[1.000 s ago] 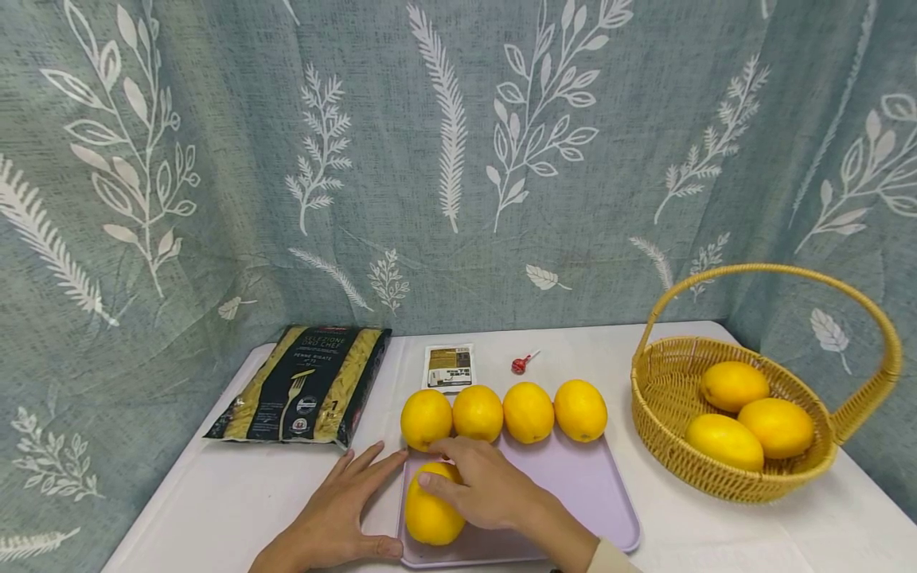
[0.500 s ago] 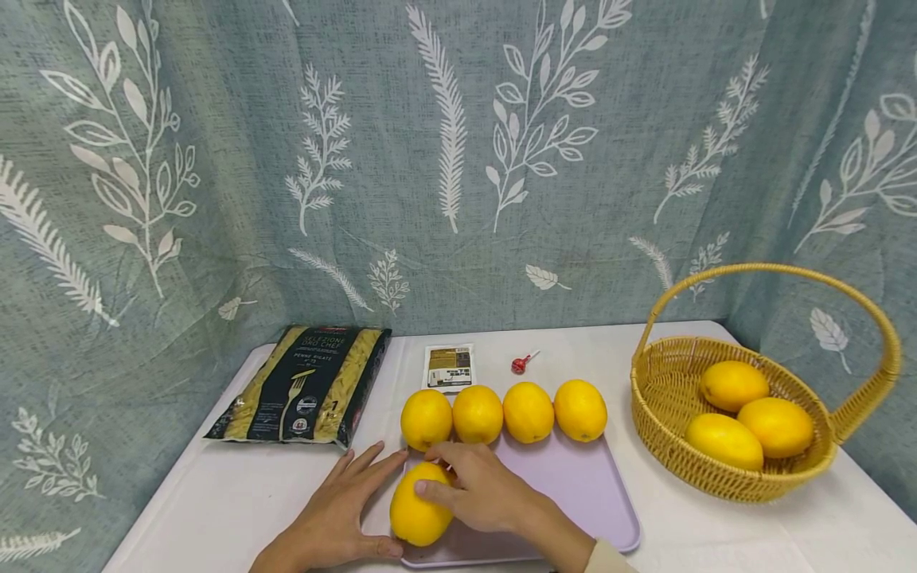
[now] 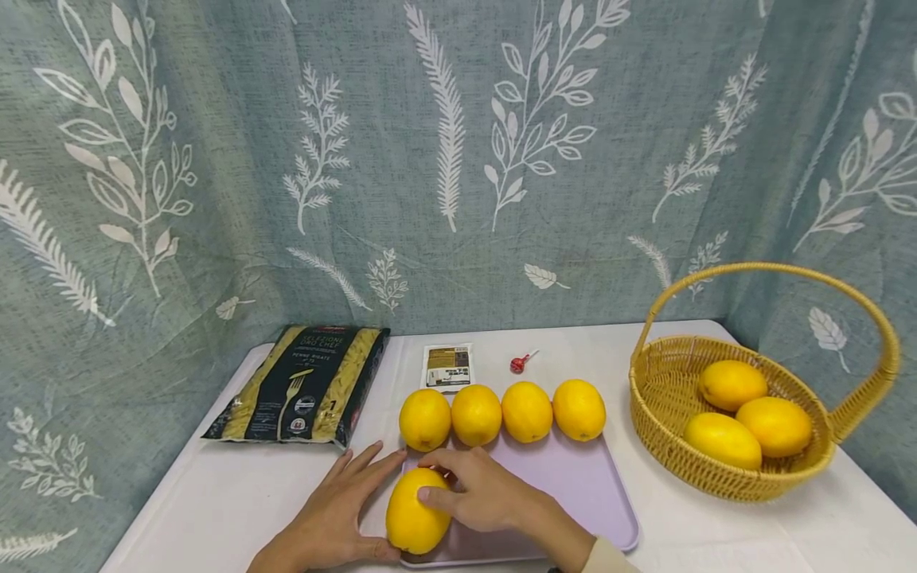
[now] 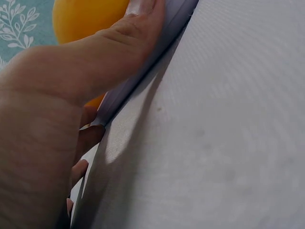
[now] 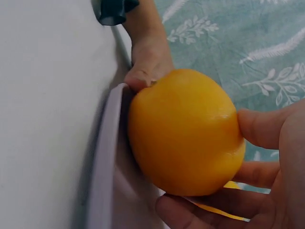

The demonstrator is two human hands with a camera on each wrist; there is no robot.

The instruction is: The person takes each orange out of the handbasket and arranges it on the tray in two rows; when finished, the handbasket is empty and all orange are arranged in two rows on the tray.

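Observation:
In the head view my right hand [image 3: 487,489] holds a yellow lemon [image 3: 415,513] at the left front corner of a lilac tray [image 3: 573,485]. The right wrist view has my thumb on one side of that lemon [image 5: 186,133] and curled fingers under its other side. My left hand [image 3: 337,509] lies spread along the tray's left edge, fingers extended. Its thumb [image 4: 119,47] rests at the tray rim [image 4: 178,21] in the left wrist view, close by the lemon. Several lemons [image 3: 476,415] stand in a row along the tray's back edge.
Right of the tray stands a wicker basket [image 3: 688,461] with a tall handle, holding three lemons [image 3: 723,440]. A pasta bag [image 3: 301,386] lies at the back left. Behind the row are a small packet [image 3: 447,366] and a red lollipop [image 3: 519,364]. A patterned curtain [image 3: 458,159] closes off the back.
The lemon in my right hand has shifted left, over the tray's left edge, and slightly toward me. My left hand keeps its place at the tray's side.

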